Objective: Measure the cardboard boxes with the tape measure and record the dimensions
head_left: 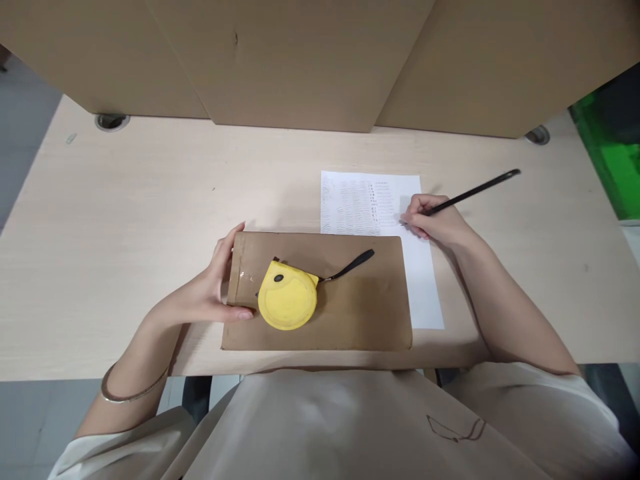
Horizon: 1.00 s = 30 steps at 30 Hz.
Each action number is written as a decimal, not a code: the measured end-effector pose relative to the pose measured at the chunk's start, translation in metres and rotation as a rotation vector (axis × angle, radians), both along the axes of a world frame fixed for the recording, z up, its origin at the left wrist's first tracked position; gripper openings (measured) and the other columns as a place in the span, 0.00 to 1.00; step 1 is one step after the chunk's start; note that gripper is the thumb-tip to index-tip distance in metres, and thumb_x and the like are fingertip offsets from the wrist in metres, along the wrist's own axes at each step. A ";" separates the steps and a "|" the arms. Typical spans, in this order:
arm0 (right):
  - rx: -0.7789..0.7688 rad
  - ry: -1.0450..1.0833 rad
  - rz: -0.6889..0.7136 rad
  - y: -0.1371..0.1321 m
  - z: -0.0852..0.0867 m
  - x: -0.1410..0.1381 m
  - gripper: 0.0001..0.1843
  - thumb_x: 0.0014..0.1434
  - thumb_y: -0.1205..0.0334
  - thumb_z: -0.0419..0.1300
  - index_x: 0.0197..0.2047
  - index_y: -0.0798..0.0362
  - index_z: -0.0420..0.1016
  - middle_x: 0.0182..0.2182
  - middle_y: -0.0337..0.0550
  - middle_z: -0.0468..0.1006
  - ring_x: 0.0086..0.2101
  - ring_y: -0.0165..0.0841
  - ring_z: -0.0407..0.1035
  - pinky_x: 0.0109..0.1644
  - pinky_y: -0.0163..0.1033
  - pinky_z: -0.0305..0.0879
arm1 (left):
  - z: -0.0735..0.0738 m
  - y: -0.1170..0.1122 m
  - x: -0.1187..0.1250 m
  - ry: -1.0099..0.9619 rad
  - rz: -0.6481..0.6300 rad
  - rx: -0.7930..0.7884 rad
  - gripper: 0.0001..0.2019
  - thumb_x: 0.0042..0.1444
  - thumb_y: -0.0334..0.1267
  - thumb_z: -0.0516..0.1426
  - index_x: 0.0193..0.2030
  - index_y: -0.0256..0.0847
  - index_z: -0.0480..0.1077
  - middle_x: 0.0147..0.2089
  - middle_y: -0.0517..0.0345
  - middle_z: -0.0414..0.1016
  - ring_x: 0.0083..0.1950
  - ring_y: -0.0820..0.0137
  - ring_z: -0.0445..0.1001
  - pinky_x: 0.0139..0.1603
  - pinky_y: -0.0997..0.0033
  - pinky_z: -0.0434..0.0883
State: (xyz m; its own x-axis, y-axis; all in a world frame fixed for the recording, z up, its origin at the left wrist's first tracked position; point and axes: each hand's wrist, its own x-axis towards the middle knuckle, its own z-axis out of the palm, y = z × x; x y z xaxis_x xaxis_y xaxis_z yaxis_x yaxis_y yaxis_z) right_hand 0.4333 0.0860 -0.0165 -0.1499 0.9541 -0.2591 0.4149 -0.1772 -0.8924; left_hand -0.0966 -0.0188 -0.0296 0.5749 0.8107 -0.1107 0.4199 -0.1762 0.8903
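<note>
The person is sitting at a pale wooden table point(125, 220), and both hands are working at its near edge. The left hand point(215, 293) is curling around the left side of a flat brown board point(360, 313). Its thumb is pressing on the top face and its fingers are wrapping the edge, so the hand is gripping the board rather than lying spread. A thin bracelet point(133, 395) is hanging on that wrist.

A yellow tape measure point(289, 303) is lying on the left part of the board, just beside the left thumb and possibly touching it. Its black strap point(350, 267) is trailing to the right across the board.

The right hand point(433, 220) is pinching a black pen point(473, 192), which may be a pencil; the view is too small to tell. The tip is resting on a white sheet point(425, 287), and the shaft is slanting up and to the right. The sheet is lying to the right of the board, with its left part tucked under the board's right side and its upper half covered in small writing. The heel of the right hand is resting on the sheet's right edge.

Brown cardboard panels point(300, 60) are standing along the far side of the table. A green object point(615, 160) is showing beyond the right corner.
</note>
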 end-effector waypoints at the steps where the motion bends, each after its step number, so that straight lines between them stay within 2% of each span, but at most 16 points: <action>1: -0.015 -0.022 0.005 -0.001 0.003 0.001 0.34 0.60 0.43 0.84 0.23 0.44 0.64 0.16 0.35 0.65 0.19 0.28 0.54 0.25 0.41 0.48 | -0.001 0.000 0.001 -0.007 0.007 -0.009 0.80 0.53 0.54 0.86 0.98 0.73 0.36 0.99 0.45 0.41 0.97 0.21 0.47 0.92 0.13 0.59; 3: -0.039 -0.150 0.009 -0.002 0.009 0.004 0.34 0.66 0.41 0.80 0.22 0.44 0.65 0.16 0.36 0.64 0.19 0.30 0.54 0.25 0.42 0.48 | -0.001 0.000 0.002 -0.015 0.014 -0.028 0.80 0.53 0.54 0.86 0.98 0.71 0.35 0.99 0.43 0.41 0.96 0.21 0.48 0.91 0.14 0.62; 5: -0.018 -0.375 0.030 -0.003 0.011 0.003 0.35 0.70 0.41 0.76 0.20 0.44 0.64 0.17 0.39 0.66 0.20 0.32 0.55 0.26 0.44 0.49 | -0.002 0.000 0.004 -0.026 0.027 -0.037 0.80 0.53 0.53 0.86 0.98 0.70 0.36 0.99 0.42 0.41 0.96 0.21 0.49 0.91 0.16 0.63; 9: 0.149 -0.812 0.058 -0.001 0.007 -0.014 0.35 0.73 0.51 0.73 0.17 0.43 0.62 0.17 0.42 0.65 0.22 0.40 0.62 0.32 0.48 0.57 | -0.004 0.001 0.007 -0.050 0.034 -0.020 0.81 0.52 0.52 0.86 0.99 0.68 0.37 0.99 0.42 0.43 0.97 0.21 0.47 0.93 0.19 0.61; 11: 0.187 -0.919 0.017 -0.001 0.008 -0.027 0.36 0.72 0.57 0.74 0.18 0.43 0.59 0.17 0.41 0.60 0.26 0.45 0.69 0.38 0.50 0.59 | -0.003 0.002 0.009 -0.058 0.033 -0.023 0.80 0.53 0.52 0.86 0.99 0.68 0.36 0.99 0.42 0.43 0.97 0.22 0.46 0.94 0.19 0.58; 13: 0.207 -0.977 -0.027 -0.004 0.016 -0.042 0.36 0.71 0.59 0.74 0.21 0.44 0.55 0.19 0.41 0.59 0.30 0.47 0.72 0.41 0.49 0.56 | -0.001 0.002 0.012 -0.060 0.028 -0.038 0.79 0.56 0.52 0.84 0.99 0.67 0.35 0.99 0.42 0.42 0.98 0.23 0.45 0.94 0.18 0.56; 15: 0.295 -0.992 -0.069 -0.015 0.033 -0.059 0.31 0.73 0.59 0.71 0.24 0.45 0.58 0.22 0.46 0.68 0.31 0.46 0.73 0.39 0.49 0.52 | 0.002 0.002 0.014 -0.062 0.028 -0.053 0.78 0.57 0.53 0.84 0.99 0.66 0.34 0.99 0.41 0.42 0.98 0.24 0.45 0.94 0.19 0.55; 17: 0.450 -0.923 -0.054 -0.034 0.055 -0.081 0.22 0.76 0.54 0.67 0.30 0.47 0.68 0.30 0.52 0.79 0.33 0.45 0.74 0.38 0.49 0.51 | 0.004 0.003 0.016 -0.064 0.041 -0.064 0.78 0.57 0.54 0.84 0.99 0.64 0.34 1.00 0.40 0.40 0.98 0.24 0.44 0.95 0.20 0.54; 18: 0.534 -0.854 -0.004 -0.047 0.066 -0.094 0.18 0.77 0.49 0.66 0.35 0.48 0.74 0.34 0.53 0.83 0.34 0.45 0.75 0.37 0.49 0.54 | 0.005 0.003 0.015 -0.064 0.043 -0.072 0.79 0.57 0.55 0.84 0.99 0.63 0.34 1.00 0.40 0.39 0.99 0.25 0.43 0.95 0.20 0.53; 19: 0.598 -0.762 0.114 -0.060 0.075 -0.108 0.19 0.75 0.41 0.68 0.39 0.48 0.79 0.36 0.53 0.86 0.35 0.45 0.76 0.37 0.49 0.58 | 0.005 0.003 0.015 -0.064 0.040 -0.080 0.80 0.56 0.55 0.84 0.99 0.63 0.33 1.00 0.40 0.38 0.99 0.25 0.42 0.96 0.21 0.52; 21: 0.680 -0.622 0.373 -0.084 0.087 -0.138 0.31 0.66 0.25 0.75 0.49 0.46 0.86 0.42 0.55 0.89 0.41 0.51 0.80 0.41 0.53 0.68 | 0.004 0.004 0.012 -0.087 0.027 -0.104 0.81 0.54 0.58 0.85 0.99 0.62 0.34 1.01 0.40 0.35 0.99 0.25 0.42 0.95 0.21 0.53; 23: 0.725 -0.593 0.552 -0.101 0.089 -0.167 0.40 0.58 0.20 0.80 0.54 0.45 0.89 0.46 0.57 0.90 0.45 0.57 0.81 0.46 0.59 0.74 | 0.002 0.006 0.013 -0.164 0.046 -0.152 0.75 0.57 0.66 0.83 0.99 0.62 0.43 1.01 0.42 0.36 0.99 0.26 0.44 0.95 0.22 0.57; 25: 0.728 -0.613 0.636 -0.108 0.084 -0.185 0.34 0.62 0.26 0.80 0.54 0.47 0.90 0.47 0.59 0.90 0.46 0.59 0.81 0.49 0.62 0.75 | -0.001 0.007 0.019 -0.267 0.166 -0.215 0.60 0.66 0.77 0.72 0.96 0.61 0.57 1.00 0.46 0.47 0.98 0.30 0.53 0.94 0.25 0.61; 27: 0.700 -0.613 0.643 -0.109 0.079 -0.188 0.26 0.67 0.35 0.77 0.54 0.47 0.89 0.46 0.59 0.90 0.46 0.59 0.82 0.51 0.63 0.75 | -0.004 0.007 0.032 -0.367 0.378 -0.253 0.47 0.73 0.79 0.63 0.89 0.57 0.71 0.94 0.44 0.67 0.93 0.34 0.65 0.93 0.27 0.64; 28: 0.683 -0.597 0.619 -0.108 0.077 -0.182 0.25 0.66 0.38 0.77 0.56 0.47 0.89 0.46 0.58 0.90 0.46 0.59 0.82 0.52 0.64 0.75 | -0.006 0.007 0.040 -0.412 0.494 -0.255 0.43 0.74 0.77 0.64 0.84 0.52 0.78 0.87 0.42 0.77 0.90 0.35 0.71 0.92 0.28 0.66; 30: 0.652 -0.556 0.505 -0.108 0.078 -0.158 0.28 0.61 0.39 0.79 0.57 0.46 0.86 0.47 0.57 0.90 0.47 0.61 0.83 0.54 0.65 0.75 | -0.008 0.006 0.056 -0.483 0.673 -0.265 0.33 0.70 0.63 0.70 0.72 0.45 0.86 0.77 0.41 0.87 0.83 0.38 0.79 0.90 0.30 0.69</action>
State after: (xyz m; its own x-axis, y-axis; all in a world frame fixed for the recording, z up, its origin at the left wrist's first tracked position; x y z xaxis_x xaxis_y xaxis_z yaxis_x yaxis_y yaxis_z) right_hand 0.2752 -0.0220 0.0614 -0.5939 0.7928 0.1368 0.6957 0.5915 -0.4077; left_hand -0.0407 -0.0133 -0.0378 0.0153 0.9773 -0.2115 -0.0745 0.2121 0.9744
